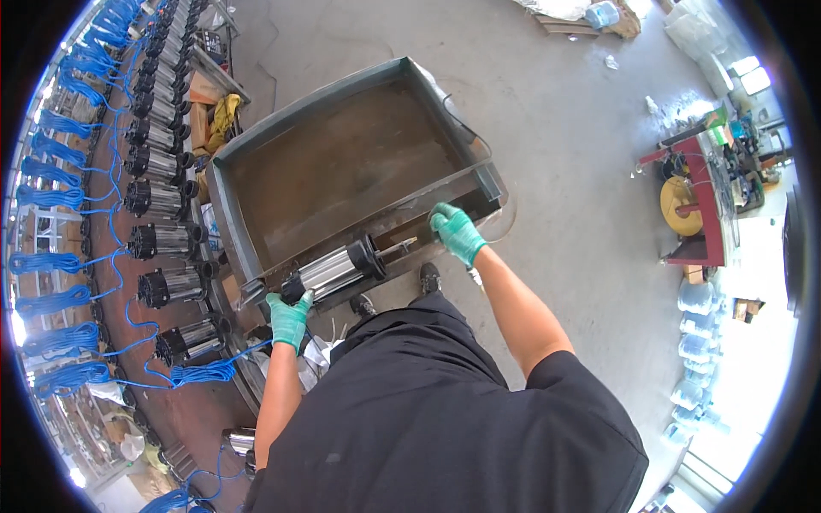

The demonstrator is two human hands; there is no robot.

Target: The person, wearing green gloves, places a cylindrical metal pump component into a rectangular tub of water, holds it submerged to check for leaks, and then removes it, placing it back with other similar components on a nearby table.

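A silver cylindrical motor (329, 272) with black end caps lies across the near ledge of a large metal trough (316, 90). A thin metal shaft (398, 248) sticks out of its right end. My left hand (289, 321), in a green glove, is closed on the black cap at the motor's left end, thumb on the near side. To the right of the shaft, my right hand (459, 234), also green-gloved, is apart from the motor over the trough's near right corner. Its fingers are curled together; anything inside them is hidden.
Along the left, a long brown bench (115, 329) carries a row of similar motors (162, 198) with coiled blue cables (51, 198). A red workbench (708, 209) with a yellow reel (680, 207) stands at right. My shoes (430, 278) are beside the trough. Large clear bottles (694, 346) line the right side.
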